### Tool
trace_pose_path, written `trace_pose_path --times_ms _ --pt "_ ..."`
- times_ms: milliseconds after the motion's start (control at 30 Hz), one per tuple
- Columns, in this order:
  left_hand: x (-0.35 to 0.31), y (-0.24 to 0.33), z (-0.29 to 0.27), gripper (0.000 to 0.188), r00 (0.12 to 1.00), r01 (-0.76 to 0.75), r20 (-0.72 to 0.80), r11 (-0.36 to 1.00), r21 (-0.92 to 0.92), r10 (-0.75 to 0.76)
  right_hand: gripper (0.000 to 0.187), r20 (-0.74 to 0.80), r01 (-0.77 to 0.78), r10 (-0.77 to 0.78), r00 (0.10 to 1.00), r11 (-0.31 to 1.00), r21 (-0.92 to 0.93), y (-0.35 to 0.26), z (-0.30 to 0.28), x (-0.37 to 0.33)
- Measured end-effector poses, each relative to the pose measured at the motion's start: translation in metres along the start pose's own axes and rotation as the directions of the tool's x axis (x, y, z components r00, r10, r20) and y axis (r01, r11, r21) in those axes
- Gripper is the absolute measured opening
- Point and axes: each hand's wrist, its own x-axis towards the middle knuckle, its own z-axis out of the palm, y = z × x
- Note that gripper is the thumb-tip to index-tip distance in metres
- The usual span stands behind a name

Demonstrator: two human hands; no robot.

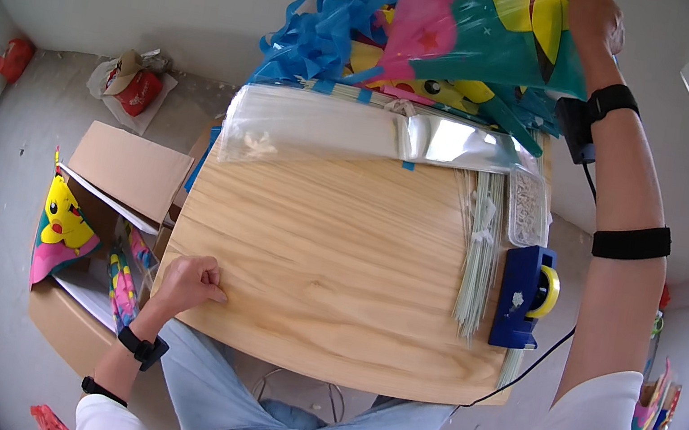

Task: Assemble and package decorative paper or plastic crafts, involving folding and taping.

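My right hand (597,22) is raised at the far right and closed on the edge of a printed kite sheet (481,51). The sheet is pink, green and yellow, and hangs over a heap of similar sheets. My left hand (192,282) rests with curled fingers on the wooden table (331,240), by its near left edge; I see nothing in it. Blue ribbons (325,34) lie tangled left of the lifted sheet. In front of the heap, clear plastic sleeves (314,123) stretch across the table.
On the table's right side are a bundle of thin pale rods (479,256), a clear box of small parts (526,209) and a blue tape dispenser (520,299). An open carton (124,169) with printed kites stands at the left. A black cable (533,367) runs by the right edge.
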Motion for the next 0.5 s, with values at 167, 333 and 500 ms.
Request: trace_pose_path --times_ms 167,333,500 --pt "-0.003 -0.009 0.002 0.032 1.000 -0.019 -0.020 1.000 -0.013 0.018 0.023 -0.078 -0.071 0.063 0.995 0.992 -0.105 -0.011 -0.066 0.036" --pt "-0.005 -0.021 0.010 0.031 0.997 -0.056 -0.057 0.998 -0.009 0.056 0.023 -0.198 -0.129 0.122 0.973 0.992 -0.020 -0.014 -0.135 0.044" --pt "-0.014 -0.008 0.008 0.021 0.991 -0.107 -0.090 0.985 -0.132 0.096 0.022 -0.394 -0.055 0.127 0.910 0.981 0.187 -0.003 -0.233 0.065"
